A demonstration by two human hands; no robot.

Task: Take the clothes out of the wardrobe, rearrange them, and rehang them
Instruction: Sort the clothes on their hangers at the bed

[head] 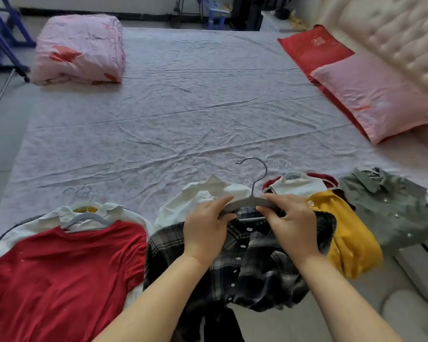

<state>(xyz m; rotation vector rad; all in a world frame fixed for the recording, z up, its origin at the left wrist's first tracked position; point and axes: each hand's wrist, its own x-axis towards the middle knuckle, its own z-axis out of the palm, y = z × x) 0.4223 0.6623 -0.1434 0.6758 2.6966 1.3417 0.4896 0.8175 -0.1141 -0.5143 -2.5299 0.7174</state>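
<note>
A black-and-white plaid shirt (247,262) lies at the near edge of the bed, on a grey hanger (251,198) whose hook points away from me. My left hand (205,228) grips the hanger's left shoulder and my right hand (289,220) grips its right shoulder. A white shirt (198,196) lies partly under the plaid one. To the left a red T-shirt (67,267) on a grey hanger covers a white collared shirt. To the right lie a yellow garment (346,233), a cream top (297,186) and a green shirt (391,208).
The pale patterned bed sheet (195,107) stretches ahead. A folded pink quilt (79,50) sits far left. A red pillow (314,50) and a pink pillow (376,95) lie against the tufted headboard (393,33) at right. A blue metal rack (3,33) stands beyond the bed's left side.
</note>
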